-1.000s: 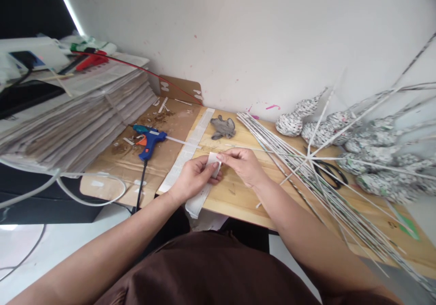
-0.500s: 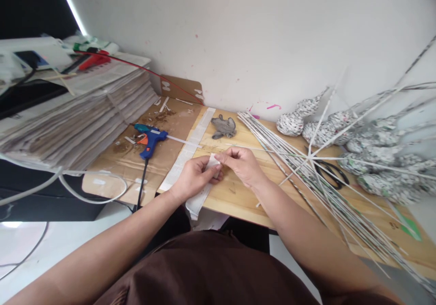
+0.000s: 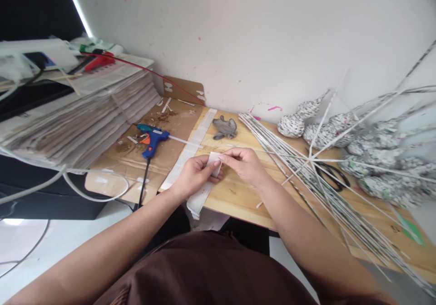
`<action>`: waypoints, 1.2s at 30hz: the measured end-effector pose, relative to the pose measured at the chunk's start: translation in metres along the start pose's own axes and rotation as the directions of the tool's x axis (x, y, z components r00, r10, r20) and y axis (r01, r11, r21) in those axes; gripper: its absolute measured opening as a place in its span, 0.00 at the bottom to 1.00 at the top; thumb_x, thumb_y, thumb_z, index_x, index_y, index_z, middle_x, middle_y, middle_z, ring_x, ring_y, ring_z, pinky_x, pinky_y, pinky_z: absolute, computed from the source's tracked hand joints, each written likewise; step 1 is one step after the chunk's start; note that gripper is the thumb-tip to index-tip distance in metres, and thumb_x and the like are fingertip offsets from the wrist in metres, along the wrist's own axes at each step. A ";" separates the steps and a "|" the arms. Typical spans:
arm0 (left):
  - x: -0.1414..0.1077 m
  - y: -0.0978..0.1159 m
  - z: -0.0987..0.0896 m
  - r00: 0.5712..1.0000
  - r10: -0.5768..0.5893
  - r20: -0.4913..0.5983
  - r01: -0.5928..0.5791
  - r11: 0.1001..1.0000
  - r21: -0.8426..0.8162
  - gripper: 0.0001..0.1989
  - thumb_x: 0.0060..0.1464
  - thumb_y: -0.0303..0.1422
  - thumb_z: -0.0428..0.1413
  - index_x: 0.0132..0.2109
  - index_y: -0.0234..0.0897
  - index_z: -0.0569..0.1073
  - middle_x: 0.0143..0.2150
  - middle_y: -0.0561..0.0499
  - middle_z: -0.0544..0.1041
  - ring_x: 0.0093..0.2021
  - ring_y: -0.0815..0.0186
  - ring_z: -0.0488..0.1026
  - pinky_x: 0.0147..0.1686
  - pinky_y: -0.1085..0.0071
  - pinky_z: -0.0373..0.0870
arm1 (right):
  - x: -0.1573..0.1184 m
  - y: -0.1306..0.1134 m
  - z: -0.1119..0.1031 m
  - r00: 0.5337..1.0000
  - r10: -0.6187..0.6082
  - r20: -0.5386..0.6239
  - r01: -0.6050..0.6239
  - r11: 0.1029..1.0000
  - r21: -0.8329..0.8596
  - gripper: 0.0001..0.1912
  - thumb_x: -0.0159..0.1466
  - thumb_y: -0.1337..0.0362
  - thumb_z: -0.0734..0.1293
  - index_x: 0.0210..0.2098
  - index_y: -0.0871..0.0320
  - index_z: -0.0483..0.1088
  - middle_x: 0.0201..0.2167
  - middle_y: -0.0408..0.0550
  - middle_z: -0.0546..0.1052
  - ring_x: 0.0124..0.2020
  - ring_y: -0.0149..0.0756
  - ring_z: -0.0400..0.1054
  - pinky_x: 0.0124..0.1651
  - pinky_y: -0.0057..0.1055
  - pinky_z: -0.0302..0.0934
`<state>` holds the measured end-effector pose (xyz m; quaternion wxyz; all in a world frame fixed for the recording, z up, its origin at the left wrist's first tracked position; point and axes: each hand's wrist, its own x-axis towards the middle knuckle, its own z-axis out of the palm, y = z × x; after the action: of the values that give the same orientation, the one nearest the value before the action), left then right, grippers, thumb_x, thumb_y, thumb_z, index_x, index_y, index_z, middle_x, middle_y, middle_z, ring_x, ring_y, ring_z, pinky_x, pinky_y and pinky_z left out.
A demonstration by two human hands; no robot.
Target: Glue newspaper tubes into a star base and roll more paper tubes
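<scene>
Over the wooden table's front part, my left hand [image 3: 198, 174] grips a strip of newspaper [image 3: 199, 199], its thumb pressed on the face of the strip. The strip's lower end hangs down past the table's edge. My right hand [image 3: 245, 165] pinches the strip's top right corner between thumb and forefinger. Behind the hands lies a crumpled grey cloth or glove [image 3: 225, 127]. Left of them, another flat newspaper strip [image 3: 190, 148] lies along the edge of a cardboard sheet.
A blue glue gun [image 3: 155, 141] rests on the stained cardboard [image 3: 160, 166], beside a tall newspaper stack [image 3: 119, 100]. To the right lie rolled paper sticks [image 3: 272, 139], a star of joined sticks [image 3: 310, 158], black-handled scissors [image 3: 334, 177] and several woven paper gourd shapes [image 3: 291, 124].
More of the paper strip's top shows between my hands, and my left thumb sits higher on it. The whole view has shifted slightly.
</scene>
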<state>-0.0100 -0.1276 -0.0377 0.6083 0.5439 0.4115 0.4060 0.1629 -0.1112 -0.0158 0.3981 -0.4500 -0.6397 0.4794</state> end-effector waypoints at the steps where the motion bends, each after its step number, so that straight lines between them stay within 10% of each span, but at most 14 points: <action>1: 0.000 0.000 0.000 1.000 0.001 0.007 -0.001 1.000 -0.006 0.19 0.54 0.45 0.57 0.41 0.32 0.75 0.32 0.46 0.79 0.32 0.62 0.78 0.34 0.66 0.78 | 0.000 0.000 -0.001 1.000 -0.002 -0.001 0.002 1.000 -0.003 0.12 0.60 0.57 0.69 0.33 0.59 0.78 0.30 0.47 0.79 0.32 0.34 0.71 0.39 0.32 0.63; 36: 0.002 -0.004 0.002 1.000 -0.006 0.017 0.006 1.000 0.021 0.16 0.54 0.41 0.58 0.39 0.31 0.72 0.33 0.46 0.79 0.33 0.64 0.78 0.35 0.67 0.78 | 0.004 0.013 0.022 0.962 -0.061 -0.267 0.054 0.998 -0.035 0.18 0.58 0.50 0.69 0.26 0.57 0.65 0.20 0.39 0.67 0.22 0.29 0.61 0.26 0.26 0.56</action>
<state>-0.0074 -0.1267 -0.0412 0.6074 0.5525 0.4119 0.3951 0.1436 -0.1110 -0.0335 0.4886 -0.4975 -0.5992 0.3934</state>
